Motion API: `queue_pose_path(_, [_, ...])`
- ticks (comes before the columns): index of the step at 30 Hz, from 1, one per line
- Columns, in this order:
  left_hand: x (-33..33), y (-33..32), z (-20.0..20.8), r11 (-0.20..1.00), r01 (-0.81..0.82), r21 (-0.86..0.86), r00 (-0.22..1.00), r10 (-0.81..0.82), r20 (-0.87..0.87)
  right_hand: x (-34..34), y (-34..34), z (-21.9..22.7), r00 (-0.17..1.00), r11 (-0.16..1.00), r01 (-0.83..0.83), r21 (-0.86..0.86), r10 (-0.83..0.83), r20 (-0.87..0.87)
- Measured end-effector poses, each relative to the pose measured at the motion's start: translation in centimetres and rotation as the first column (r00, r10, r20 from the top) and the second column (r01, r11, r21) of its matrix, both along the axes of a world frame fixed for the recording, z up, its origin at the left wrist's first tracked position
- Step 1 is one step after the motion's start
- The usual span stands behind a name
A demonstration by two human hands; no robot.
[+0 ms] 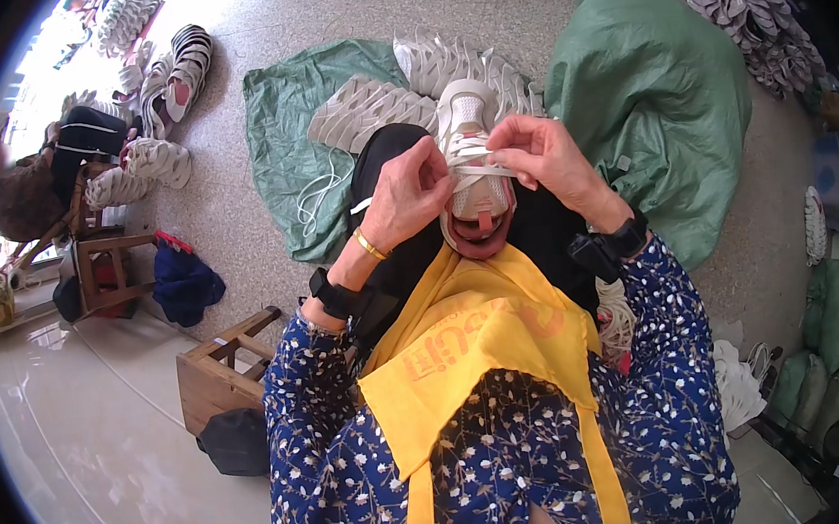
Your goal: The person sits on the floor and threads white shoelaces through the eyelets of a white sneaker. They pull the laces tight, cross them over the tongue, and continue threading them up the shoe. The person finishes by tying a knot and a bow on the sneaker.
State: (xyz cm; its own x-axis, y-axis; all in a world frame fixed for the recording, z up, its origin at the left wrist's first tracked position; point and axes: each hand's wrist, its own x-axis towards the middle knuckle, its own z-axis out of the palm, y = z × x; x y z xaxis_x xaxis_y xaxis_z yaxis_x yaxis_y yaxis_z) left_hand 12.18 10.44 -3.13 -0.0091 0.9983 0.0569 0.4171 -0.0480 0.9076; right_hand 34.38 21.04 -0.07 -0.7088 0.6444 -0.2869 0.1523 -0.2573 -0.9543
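Observation:
A pale grey and pink shoe upper (482, 198) rests on my lap between my dark-trousered knees, its toe pointing away from me. White shoelace (476, 171) crosses its front through several eyelets. On the left side of the upper, my left hand (403, 196) is closed with thumb and forefinger pinched on the lace, whose loose end shows beyond the hand. My right hand (552, 161) pinches the lace on the other side, fingers bent above the eyelets. A yellow apron (474, 327) covers my lap below the upper's opening.
Stacked pale uppers (368, 113) lie on a green sheet (278, 155) ahead, with loose white laces (321, 196). At right stands a bulging green sack (654, 106). Wooden stools (216, 372) are on the left; more uppers (745, 15) are heaped at far right.

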Motion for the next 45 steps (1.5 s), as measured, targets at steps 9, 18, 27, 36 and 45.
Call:
queue_pose_path(9, [-0.5,0.0,-0.7,0.993,0.058,-0.103,0.977,-0.035,0.211,0.4,-1.9,-1.0,0.963,0.832,-0.025,0.554,-0.128,0.237])
queue_pose_path(18, [-4.5,-3.3,2.3,0.963,0.018,-0.269,0.921,0.089,0.380,0.3,-1.8,-1.5,0.951,0.797,-0.013,0.603,-0.176,0.253])
queue_pose_path(27, [-4.2,-4.4,0.0,0.991,-0.023,-0.134,0.998,0.029,0.048,1.2,-2.5,0.2,0.908,0.823,-0.072,0.564,-0.180,0.378])
queue_pose_path(36, [-2.7,-3.7,1.2,0.992,-0.012,-0.127,1.000,0.011,-0.011,-0.3,-2.4,0.6,0.952,0.737,-0.054,0.673,-0.165,0.257])
queue_pose_path(45, [-0.9,-2.7,1.6,0.998,-0.031,-0.058,0.999,0.028,-0.039,-2.5,-1.6,-0.7,0.956,0.518,-0.204,0.831,-0.078,0.283])
